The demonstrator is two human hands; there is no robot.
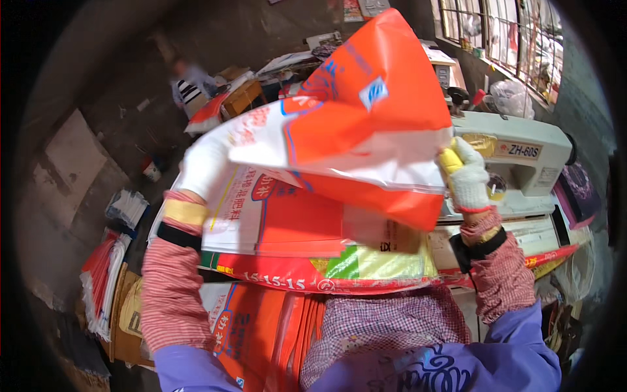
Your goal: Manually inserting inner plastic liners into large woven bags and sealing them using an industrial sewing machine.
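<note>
A large red and white printed sack (pixel 392 124) hangs in the air in front of me, creased and slightly blurred. My right hand (pixel 467 175), in a white glove with yellow fingertips, grips its right edge with curled fingers. At the opposite end, my left hand (pixel 204 163), also in a white glove, holds the sack's white left edge; motion smears its fingers a little. Beneath the raised sack lies a stack of similar red and white sacks (pixel 304 219) on the worktable, whose front is covered with red, green and yellow sheeting (pixel 353 264).
To the right stands a pale industrial sewing machine (pixel 522 147), close to my right hand. More folded red sacks (pixel 261 333) lie by my lap at the lower left. Bundled sacks (pixel 104 281) stand further left. Beyond the table, a person (pixel 192 88) is near a wooden box (pixel 241 98).
</note>
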